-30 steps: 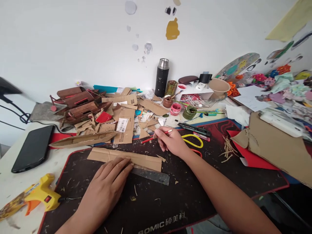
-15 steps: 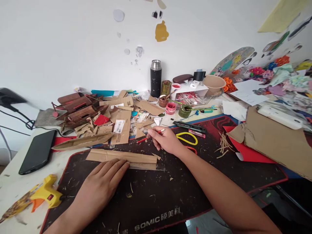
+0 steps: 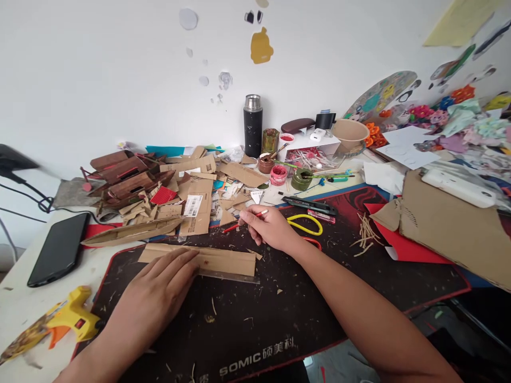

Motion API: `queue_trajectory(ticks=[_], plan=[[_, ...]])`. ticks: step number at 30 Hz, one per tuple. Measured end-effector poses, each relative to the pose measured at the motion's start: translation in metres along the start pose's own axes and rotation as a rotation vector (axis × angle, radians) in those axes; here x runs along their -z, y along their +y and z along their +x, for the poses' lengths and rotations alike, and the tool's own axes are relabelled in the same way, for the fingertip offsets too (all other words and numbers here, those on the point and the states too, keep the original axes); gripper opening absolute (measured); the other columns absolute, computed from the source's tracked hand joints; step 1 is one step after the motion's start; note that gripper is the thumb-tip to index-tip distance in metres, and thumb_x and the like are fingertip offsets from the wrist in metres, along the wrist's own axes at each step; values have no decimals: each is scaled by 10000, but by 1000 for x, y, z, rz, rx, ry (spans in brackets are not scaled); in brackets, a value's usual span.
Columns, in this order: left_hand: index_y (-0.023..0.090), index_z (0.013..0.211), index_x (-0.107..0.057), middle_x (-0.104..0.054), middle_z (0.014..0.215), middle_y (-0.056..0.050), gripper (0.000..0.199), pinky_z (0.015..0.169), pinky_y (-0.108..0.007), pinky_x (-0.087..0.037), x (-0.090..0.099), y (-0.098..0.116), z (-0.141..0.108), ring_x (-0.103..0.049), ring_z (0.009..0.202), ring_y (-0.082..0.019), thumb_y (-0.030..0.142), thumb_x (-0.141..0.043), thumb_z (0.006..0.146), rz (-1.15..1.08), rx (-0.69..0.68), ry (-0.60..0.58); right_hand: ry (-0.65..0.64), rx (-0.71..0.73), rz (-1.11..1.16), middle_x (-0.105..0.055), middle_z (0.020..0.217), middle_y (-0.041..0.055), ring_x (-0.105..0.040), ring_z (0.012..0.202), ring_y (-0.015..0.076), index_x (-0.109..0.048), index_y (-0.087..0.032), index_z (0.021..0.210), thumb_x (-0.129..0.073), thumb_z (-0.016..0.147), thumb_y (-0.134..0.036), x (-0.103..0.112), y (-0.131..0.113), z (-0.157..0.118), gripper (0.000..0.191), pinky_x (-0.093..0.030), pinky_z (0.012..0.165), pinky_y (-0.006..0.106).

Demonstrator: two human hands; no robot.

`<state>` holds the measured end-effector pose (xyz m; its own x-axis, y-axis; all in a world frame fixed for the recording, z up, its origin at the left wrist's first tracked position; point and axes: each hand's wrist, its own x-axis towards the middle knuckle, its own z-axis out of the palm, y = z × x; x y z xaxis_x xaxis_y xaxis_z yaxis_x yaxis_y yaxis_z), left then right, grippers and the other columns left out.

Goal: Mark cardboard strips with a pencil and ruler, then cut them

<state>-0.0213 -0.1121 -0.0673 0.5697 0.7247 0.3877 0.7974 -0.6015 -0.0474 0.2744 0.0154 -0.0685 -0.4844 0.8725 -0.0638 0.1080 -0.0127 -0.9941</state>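
My left hand [image 3: 159, 282] lies palm down with its fingers stretched over the left half of a folded cardboard strip [image 3: 231, 259]; its thumb is hidden. Along the strip's near edge a clear plastic ruler [image 3: 235, 277] shows, partly covered by that hand. My right hand [image 3: 265, 229] rests on the dark mat beyond the strip, its fingers closed round a slim red pencil [image 3: 231, 228]. Beside this hand, partly behind the wrist, are scissors with a yellow handle loop [image 3: 306, 224] and a red one. A black utility knife [image 3: 308, 204] lies farther back.
A yellow glue gun [image 3: 77, 314] and a black phone [image 3: 59, 250] lie at the left. Cardboard scraps [image 3: 197, 205] and brown model boats [image 3: 125, 175] fill the back left. Open paint pots [image 3: 301, 180] and a black flask [image 3: 253, 127] stand behind. Cardboard [image 3: 451, 229] covers red paper at right.
My left hand has shifted left and the clear ruler has slid left with it, now tilted slightly along the strip's near edge. My right hand keeps its grip on the pencil.
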Motion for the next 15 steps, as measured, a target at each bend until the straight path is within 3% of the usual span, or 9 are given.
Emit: queue_trajectory(ticks=[5,15], plan=[[215,1095,-732,-777,1462,-164,288,1100,-475,-599,-6,-8,7,-752,1321,-326,312,-466,1143,-27,25,-62,0,-7,-3,-577,537,-85,-542,419,104,-682,-213,926,-615,1124,-452,0,-2,-1,317,-399,475,225],[263,1070,-732,-813,1359,-100,252,1071,-471,-583,-4,-18,15,-759,1217,-306,301,-488,1121,-136,17,-134,-13,-14,-16,-579,556,-83,-546,439,105,-674,-214,932,-619,1127,-440,1,-5,-3,304,-406,502,233]])
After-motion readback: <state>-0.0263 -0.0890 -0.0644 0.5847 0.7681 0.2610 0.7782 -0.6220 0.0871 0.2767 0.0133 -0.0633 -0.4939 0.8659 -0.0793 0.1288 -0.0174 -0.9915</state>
